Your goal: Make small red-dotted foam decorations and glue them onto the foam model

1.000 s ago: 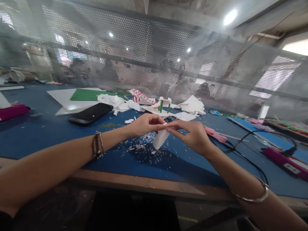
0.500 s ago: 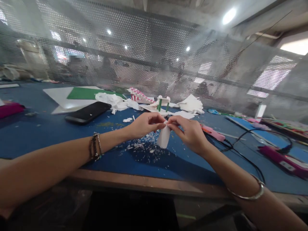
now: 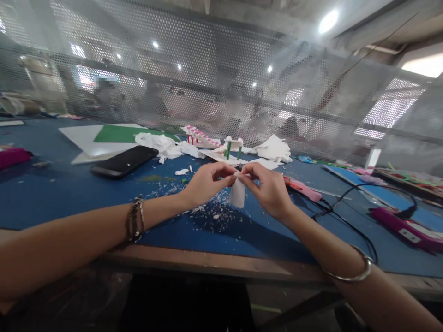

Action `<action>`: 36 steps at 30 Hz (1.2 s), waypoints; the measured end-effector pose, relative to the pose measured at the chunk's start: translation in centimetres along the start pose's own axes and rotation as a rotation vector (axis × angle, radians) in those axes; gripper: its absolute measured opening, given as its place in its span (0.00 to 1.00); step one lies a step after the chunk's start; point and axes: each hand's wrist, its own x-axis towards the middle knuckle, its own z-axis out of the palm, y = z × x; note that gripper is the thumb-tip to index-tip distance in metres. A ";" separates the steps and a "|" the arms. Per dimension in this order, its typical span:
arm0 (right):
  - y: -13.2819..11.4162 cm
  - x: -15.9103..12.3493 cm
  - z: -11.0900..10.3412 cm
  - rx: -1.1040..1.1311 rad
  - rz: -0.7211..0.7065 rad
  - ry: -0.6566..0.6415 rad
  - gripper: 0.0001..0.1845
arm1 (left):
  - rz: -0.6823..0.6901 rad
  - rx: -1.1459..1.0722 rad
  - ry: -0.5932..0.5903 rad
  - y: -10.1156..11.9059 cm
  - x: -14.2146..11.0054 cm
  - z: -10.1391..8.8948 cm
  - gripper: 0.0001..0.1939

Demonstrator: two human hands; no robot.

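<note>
My left hand [image 3: 207, 183] and my right hand [image 3: 268, 190] meet above the blue table [image 3: 69, 193]. Both pinch the top edge of a small white foam piece [image 3: 237, 194], which hangs down between them. Below the hands lies a scatter of white foam shavings [image 3: 211, 213]. My left wrist wears dark bead bracelets, my right wrist a silver bangle.
A black phone [image 3: 124, 161] lies to the left, beside white and green sheets [image 3: 104, 136]. A small white model with green posts [image 3: 232, 148] and crumpled white scraps [image 3: 273, 148] stand behind the hands. A pink tool [image 3: 304, 189], black cables [image 3: 342, 216] and a magenta device [image 3: 408, 228] lie right. A perforated screen [image 3: 221, 83] closes the back.
The foam piece has swung from a slant to hanging nearly straight down. Both hands have shifted slightly, still pinching its top edge.
</note>
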 end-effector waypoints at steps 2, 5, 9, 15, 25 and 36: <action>0.0 0.0 0.0 0.003 0.016 0.015 0.07 | 0.001 0.012 -0.004 0.1 -0.1 0.1 0.10; -0.1 0.0 0.1 0.000 0.005 0.024 0.06 | 0.005 0.048 0.009 0.2 -0.1 0.2 0.10; -0.2 0.0 0.1 0.066 0.024 0.037 0.04 | 0.030 0.079 0.030 0.2 0.1 -0.1 0.08; -0.3 0.2 -0.3 0.386 0.159 -0.006 0.03 | -0.004 0.007 -0.016 0.5 0.4 -0.7 0.06; -0.3 0.4 -0.1 0.624 0.305 -0.032 0.04 | 0.012 0.031 -0.065 0.6 0.5 -0.9 0.07; -0.1 -0.2 0.7 0.465 0.192 0.058 0.03 | 0.122 0.311 0.064 0.9 -0.1 -0.3 0.08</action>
